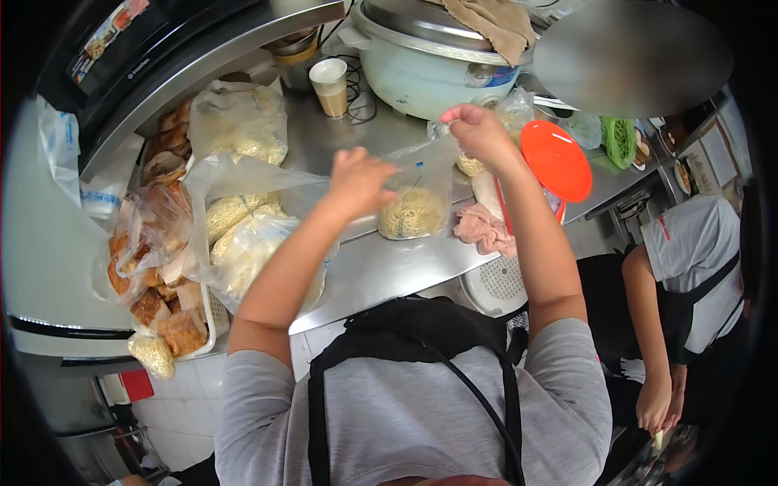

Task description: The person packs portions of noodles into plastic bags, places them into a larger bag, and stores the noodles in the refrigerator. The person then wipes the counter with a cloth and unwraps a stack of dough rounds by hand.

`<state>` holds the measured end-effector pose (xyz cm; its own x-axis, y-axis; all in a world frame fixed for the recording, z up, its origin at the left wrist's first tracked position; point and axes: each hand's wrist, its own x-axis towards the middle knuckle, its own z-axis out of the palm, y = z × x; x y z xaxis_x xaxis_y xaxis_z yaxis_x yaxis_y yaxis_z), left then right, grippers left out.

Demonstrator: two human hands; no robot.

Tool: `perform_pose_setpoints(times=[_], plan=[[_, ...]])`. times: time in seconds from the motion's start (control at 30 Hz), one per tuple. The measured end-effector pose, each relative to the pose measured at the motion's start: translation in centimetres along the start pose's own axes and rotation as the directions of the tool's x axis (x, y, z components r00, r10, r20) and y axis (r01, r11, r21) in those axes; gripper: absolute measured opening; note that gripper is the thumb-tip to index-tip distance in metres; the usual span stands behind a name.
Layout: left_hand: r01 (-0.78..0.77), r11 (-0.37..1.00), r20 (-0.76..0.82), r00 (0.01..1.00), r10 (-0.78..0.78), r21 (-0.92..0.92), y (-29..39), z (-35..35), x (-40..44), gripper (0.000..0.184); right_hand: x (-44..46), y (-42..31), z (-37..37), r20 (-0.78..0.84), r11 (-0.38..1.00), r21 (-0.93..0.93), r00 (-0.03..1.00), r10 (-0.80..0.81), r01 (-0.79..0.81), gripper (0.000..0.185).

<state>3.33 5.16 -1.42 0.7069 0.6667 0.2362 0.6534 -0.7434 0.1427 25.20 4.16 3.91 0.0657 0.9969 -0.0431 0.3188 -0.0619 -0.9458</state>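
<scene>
A clear plastic bag of noodles (pixel 412 212) stands on the steel counter in front of me, its top stretched upward. My right hand (pixel 480 134) is closed in a pinch at the bag's upper right corner. To the left of the bag's mouth is my left hand (pixel 358 183), fingers apart; whether it touches the plastic I cannot tell. Just beyond my left forearm lies a large open plastic bag (pixel 243 182) with several noodle bundles (pixel 235 215) in it. A crumpled pink cloth (pixel 485 228) lies right of the noodle bag.
Bread pieces (pixel 180 330) fill a white basket (pixel 217 312) at left. A big lidded pot (pixel 429 81) and a paper cup (pixel 331 87) stand at the back. A red lid (pixel 556 160) is beside my right forearm. A co-worker (pixel 689 267) works at right.
</scene>
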Motion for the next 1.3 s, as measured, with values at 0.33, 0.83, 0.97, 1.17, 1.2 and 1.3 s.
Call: perform_pose_setpoints(times=[0.33, 0.83, 0.97, 1.17, 1.2, 1.3], plan=[[-0.332, 0.931, 0.097, 0.942, 0.320, 0.155, 1.3, 1.6, -0.9, 0.015, -2.0, 2.5, 6.4, 0.531, 0.397, -0.816, 0.817, 0.227, 0.421, 0.021], [-0.401, 0.774, 0.524, 0.845, 0.106, 0.491, 4.7, 4.6, -0.7, 0.017, -0.6, 10.1, 5.6, 0.278, -0.022, -0.932, 0.754, 0.596, 0.361, 0.023], [-0.367, 0.893, 0.231, 0.922, 0.311, 0.260, 4.0, 4.6, -2.8, 0.017, -4.2, 6.4, 6.3, 0.566, 0.228, -0.822, 0.702, 0.432, 0.522, 0.022], [-0.314, 0.889, 0.395, 0.903, 0.172, 0.332, 3.7, 8.9, -4.6, 0.016, -3.2, 10.7, 7.5, 0.393, 0.101, -0.910, 0.761, 0.515, 0.401, 0.021], [-0.327, 0.877, 0.414, 0.895, 0.168, 0.352, 3.9, 7.7, -4.1, 0.016, -2.2, 11.1, 7.0, 0.361, 0.070, -0.918, 0.746, 0.560, 0.392, 0.021], [-0.347, 0.842, 0.402, 0.899, 0.173, 0.413, 3.4, 6.7, -2.8, 0.016, -0.9, 10.2, 6.2, 0.272, -0.002, -0.939, 0.746, 0.608, 0.344, 0.021]])
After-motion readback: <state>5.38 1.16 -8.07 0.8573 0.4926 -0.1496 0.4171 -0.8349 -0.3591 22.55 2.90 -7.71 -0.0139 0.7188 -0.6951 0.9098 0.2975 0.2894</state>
